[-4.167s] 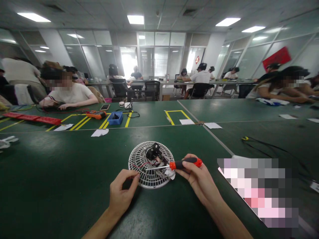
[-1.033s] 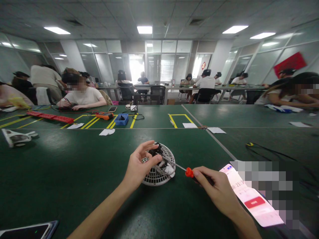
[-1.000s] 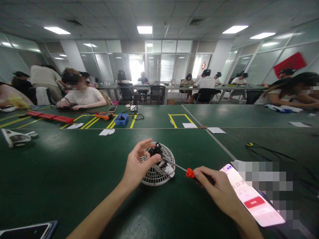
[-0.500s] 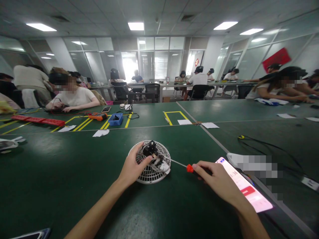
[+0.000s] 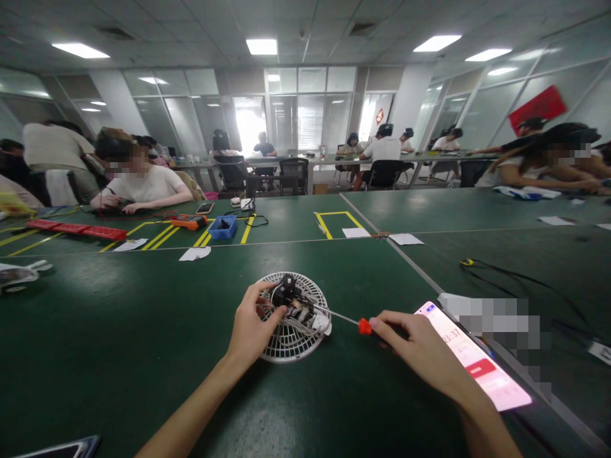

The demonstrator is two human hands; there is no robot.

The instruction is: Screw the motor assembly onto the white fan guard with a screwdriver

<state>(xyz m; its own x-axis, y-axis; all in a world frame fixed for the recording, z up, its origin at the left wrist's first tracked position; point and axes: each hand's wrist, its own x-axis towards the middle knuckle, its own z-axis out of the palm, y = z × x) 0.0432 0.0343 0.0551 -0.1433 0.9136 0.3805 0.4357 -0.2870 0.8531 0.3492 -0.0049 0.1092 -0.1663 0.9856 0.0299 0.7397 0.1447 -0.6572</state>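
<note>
A round white fan grille (image 5: 292, 352) lies on the green table in front of me. On it sits a black fan motor (image 5: 285, 289) with wires and a white plastic part (image 5: 321, 323). My left hand (image 5: 252, 323) is closed around the left side of the motor, thumb in front and fingertips partly hidden behind. In my right hand (image 5: 414, 343) is a screwdriver (image 5: 365, 326) with a red handle, gripped from the right. Its metal shaft points left into the motor assembly; the tip is hard to make out among the parts.
A lit phone (image 5: 496, 375) lies beside my right forearm, near a blurred white item and black cable (image 5: 520, 273). Further off are a blue bin (image 5: 223, 229), an orange multimeter (image 5: 189, 221), red trays (image 5: 76, 229) and paper slips. Other people sit at tables beyond.
The fan grille has shifted slightly toward me and right in view. My left fingers have drawn in from the grille's rim and curl more around the motor. The screwdriver stays at the assembly.
</note>
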